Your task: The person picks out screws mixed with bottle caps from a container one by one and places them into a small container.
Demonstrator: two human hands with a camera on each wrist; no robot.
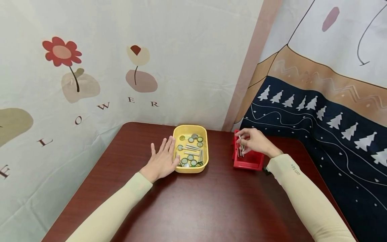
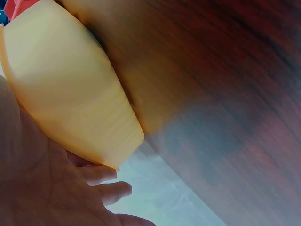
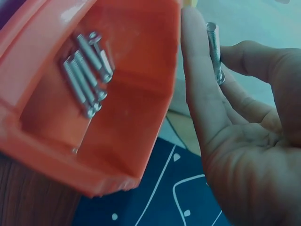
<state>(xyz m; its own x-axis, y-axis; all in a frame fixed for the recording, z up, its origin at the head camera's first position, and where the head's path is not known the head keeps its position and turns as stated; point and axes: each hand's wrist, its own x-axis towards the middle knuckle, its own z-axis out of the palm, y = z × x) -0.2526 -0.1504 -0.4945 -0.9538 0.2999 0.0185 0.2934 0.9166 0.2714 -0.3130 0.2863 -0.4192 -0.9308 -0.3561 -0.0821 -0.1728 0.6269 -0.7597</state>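
My right hand (image 1: pixel 256 142) pinches a silvery bolt (image 3: pixel 214 52) between thumb and fingers, above the red bin (image 1: pixel 248 164). Inside that bin, several similar bolts (image 3: pixel 84 77) lie side by side, best seen in the right wrist view. My left hand (image 1: pixel 163 159) has its fingers extended and rests against the left side of the yellow tray (image 1: pixel 191 170). Bottle caps (image 1: pixel 193 162) and several loose bolts (image 1: pixel 192 153) are spread over the tray's floor. The left wrist view shows the tray's outer wall (image 2: pixel 70 80) beside the palm.
Both containers stand near the back of a dark red-brown table (image 1: pixel 193 205), the red bin to the right of the tray. Behind the table hangs a printed cloth (image 1: pixel 193 67). A small dark object (image 1: pixel 266 171) lies beside the bin, partly hidden by the right sleeve.
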